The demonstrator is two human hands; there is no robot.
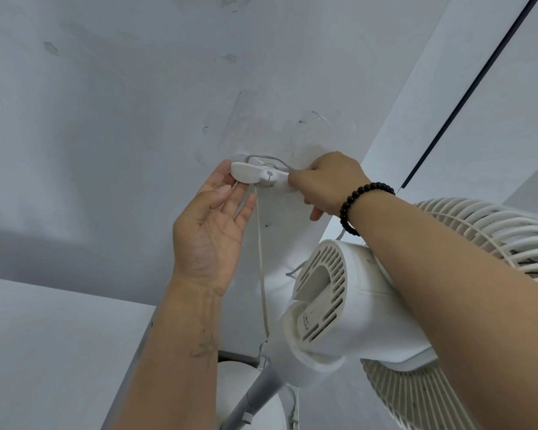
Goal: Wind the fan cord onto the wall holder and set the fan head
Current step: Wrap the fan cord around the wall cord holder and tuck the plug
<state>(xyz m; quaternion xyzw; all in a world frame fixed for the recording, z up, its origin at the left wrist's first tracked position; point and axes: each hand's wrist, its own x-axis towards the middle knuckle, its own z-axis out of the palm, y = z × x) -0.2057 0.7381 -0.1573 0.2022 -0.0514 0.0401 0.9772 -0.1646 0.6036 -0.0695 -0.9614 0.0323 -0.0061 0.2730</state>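
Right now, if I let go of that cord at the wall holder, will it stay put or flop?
The cord is thin and hangs slack, so it probably flops. Its loop over the holder looks loose, so it may slip off unless wound tighter.

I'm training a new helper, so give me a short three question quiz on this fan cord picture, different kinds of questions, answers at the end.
1. True or false: the right hand wears a dark bead bracelet.
2. Which hand has its fingers open beside the holder? A) left B) right C) neither
3. Fill in: the cord hangs down from the holder towards the fan's ____.

Key
1. True.
2. A: the left hand is open, its fingertips at the holder's left end; the right hand's grip closes on the other end.
3. Stand: the cord runs down the wall, left of the fan head.
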